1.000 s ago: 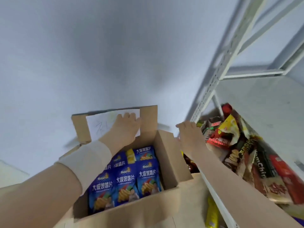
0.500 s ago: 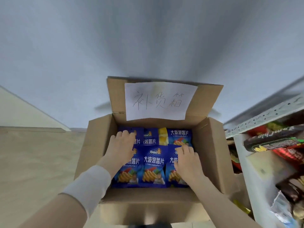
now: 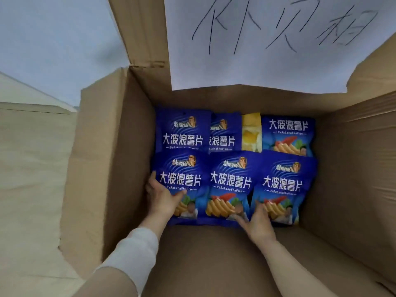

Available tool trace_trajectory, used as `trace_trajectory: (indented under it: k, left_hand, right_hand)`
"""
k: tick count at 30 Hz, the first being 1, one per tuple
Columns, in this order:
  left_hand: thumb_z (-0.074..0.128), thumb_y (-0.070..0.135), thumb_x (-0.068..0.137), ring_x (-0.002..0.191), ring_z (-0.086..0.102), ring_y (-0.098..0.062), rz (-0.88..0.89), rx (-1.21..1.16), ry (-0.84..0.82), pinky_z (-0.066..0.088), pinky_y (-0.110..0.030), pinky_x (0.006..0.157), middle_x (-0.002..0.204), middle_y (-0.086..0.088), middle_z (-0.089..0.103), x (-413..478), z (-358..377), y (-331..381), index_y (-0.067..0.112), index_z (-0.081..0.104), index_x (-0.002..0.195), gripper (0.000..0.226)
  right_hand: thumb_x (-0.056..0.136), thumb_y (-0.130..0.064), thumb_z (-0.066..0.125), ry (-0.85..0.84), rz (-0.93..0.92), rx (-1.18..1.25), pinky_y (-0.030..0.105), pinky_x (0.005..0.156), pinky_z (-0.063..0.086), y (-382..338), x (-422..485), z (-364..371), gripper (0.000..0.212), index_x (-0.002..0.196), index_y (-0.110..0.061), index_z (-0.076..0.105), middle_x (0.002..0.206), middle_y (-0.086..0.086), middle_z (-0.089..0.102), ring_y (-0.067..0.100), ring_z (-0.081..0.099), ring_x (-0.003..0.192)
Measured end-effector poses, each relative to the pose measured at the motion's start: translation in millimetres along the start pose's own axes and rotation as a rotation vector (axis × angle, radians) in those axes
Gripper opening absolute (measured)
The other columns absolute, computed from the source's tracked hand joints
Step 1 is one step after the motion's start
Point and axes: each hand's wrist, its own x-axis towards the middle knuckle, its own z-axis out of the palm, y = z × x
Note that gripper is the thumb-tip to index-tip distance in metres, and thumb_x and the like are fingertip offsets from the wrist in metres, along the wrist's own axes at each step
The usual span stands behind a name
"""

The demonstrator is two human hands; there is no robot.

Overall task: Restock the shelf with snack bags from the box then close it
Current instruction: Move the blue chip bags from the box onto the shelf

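Pale wall (image 3: 53,39) and light floor (image 3: 32,168) sit behind one open cardboard box (image 3: 107,168). Its raised flap (image 3: 139,28) carries one white paper sheet (image 3: 278,67) with handwriting. Inside you have six blue snack bags (image 3: 230,183) lying face up, three in the near row and three in the far row. One yellow bag (image 3: 251,133) shows between the far row's second and third. Your left grip (image 3: 162,198), white sleeve (image 3: 130,251) at the wrist, holds the front-left bag (image 3: 182,168) by its left edge, thumb across the front. Your right grip (image 3: 259,224) rests on the lower left corner of the front-right bag (image 3: 282,181); you cannot tell whether its fingers curl under the bag or only press.
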Motion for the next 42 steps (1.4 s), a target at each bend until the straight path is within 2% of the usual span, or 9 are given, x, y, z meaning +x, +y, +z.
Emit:
trace_trajectory:
  k: [8, 11, 14, 19, 22, 25, 31, 37, 42]
  left_hand:
    - [0.082, 0.020, 0.068, 0.130, 0.034, -0.032, 0.081, 0.064, 0.199, 0.037, -0.045, 0.104, 0.140, -0.015, 0.030, 13, 24, -9, 0.013, 0.025, 0.141, 0.093]
    - [0.080, 0.027, 0.071, 0.119, 0.048, -0.029, 0.122, 0.138, 0.229, 0.046, -0.043, 0.095, 0.130, -0.012, 0.044, 11, 19, -8, 0.012, 0.042, 0.129, 0.071]
    - [0.077, 0.032, 0.075, 0.106, 0.059, -0.027, 0.184, 0.197, 0.078, 0.050, -0.037, 0.085, 0.114, -0.011, 0.060, 11, 13, -11, 0.008, 0.059, 0.114, 0.049]
    - [0.078, 0.023, 0.075, 0.086, 0.062, -0.016, 0.131, -0.086, -0.057, 0.049, -0.028, 0.074, 0.098, -0.004, 0.067, -6, -2, 0, 0.012, 0.063, 0.105, 0.035]
    - [0.080, 0.022, 0.072, 0.087, 0.065, -0.015, 0.134, -0.232, -0.038, 0.053, -0.031, 0.075, 0.091, 0.003, 0.068, -28, -15, 14, 0.020, 0.063, 0.094, 0.027]
    - [0.078, 0.022, 0.073, 0.083, 0.067, -0.013, 0.156, -0.383, -0.010, 0.054, -0.031, 0.070, 0.087, 0.005, 0.069, -64, -36, 40, 0.027, 0.062, 0.085, 0.021]
    - [0.074, 0.023, 0.078, 0.076, 0.063, -0.009, 0.338, -0.492, 0.032, 0.047, -0.023, 0.061, 0.081, 0.007, 0.065, -163, -79, 104, 0.020, 0.060, 0.089, 0.017]
    - [0.072, 0.017, 0.081, 0.076, 0.063, -0.008, 0.628, -0.499, -0.140, 0.048, -0.021, 0.064, 0.084, 0.005, 0.065, -269, -100, 161, 0.018, 0.062, 0.089, 0.012]
    - [0.071, 0.027, 0.082, 0.075, 0.060, -0.014, 0.864, -0.377, -0.223, 0.045, -0.022, 0.063, 0.087, 0.001, 0.063, -363, -107, 208, 0.015, 0.059, 0.094, 0.021]
  right_hand:
    - [0.070, -0.037, 0.078, 0.065, 0.116, 0.172, 0.046, 0.104, 0.035, -10, 29, 29, 0.092, 0.141, -0.011, 0.025, 0.143, 0.015, 0.034, 0.033, 0.035, 0.131]
    - [0.068, -0.037, 0.080, 0.039, 0.125, 0.153, 0.040, 0.092, 0.042, -10, 27, 25, 0.077, 0.129, -0.009, 0.043, 0.127, 0.011, 0.054, 0.031, 0.048, 0.120]
    - [0.068, -0.027, 0.081, -0.039, 0.121, 0.272, 0.029, 0.075, 0.048, -3, 27, 14, 0.054, 0.112, -0.007, 0.057, 0.106, 0.009, 0.065, 0.027, 0.061, 0.100]
    - [0.073, -0.020, 0.078, -0.065, 0.033, 0.359, 0.015, 0.057, 0.045, 2, 16, -6, 0.020, 0.080, -0.014, 0.060, 0.081, 0.004, 0.066, 0.016, 0.062, 0.075]
    - [0.075, -0.014, 0.076, -0.022, 0.010, 0.458, 0.020, 0.061, 0.051, 3, -2, -26, 0.018, 0.083, -0.014, 0.061, 0.080, 0.003, 0.065, 0.021, 0.065, 0.078]
    - [0.076, -0.014, 0.075, 0.056, -0.011, 0.535, 0.011, 0.055, 0.048, 4, -32, -57, 0.015, 0.080, -0.015, 0.061, 0.078, 0.001, 0.064, 0.019, 0.064, 0.075]
    - [0.076, -0.019, 0.076, 0.153, -0.055, 0.728, 0.015, 0.056, 0.044, 7, -127, -139, 0.021, 0.092, -0.012, 0.064, 0.082, -0.001, 0.067, 0.009, 0.060, 0.074]
    - [0.074, -0.026, 0.077, 0.333, -0.072, 0.854, 0.036, 0.074, 0.052, 43, -233, -197, 0.018, 0.087, -0.019, 0.066, 0.084, 0.006, 0.071, 0.024, 0.066, 0.082]
    - [0.078, -0.024, 0.073, 0.540, -0.157, 0.885, 0.017, 0.062, 0.045, 72, -332, -243, 0.020, 0.094, -0.015, 0.066, 0.082, 0.001, 0.068, 0.012, 0.062, 0.075]
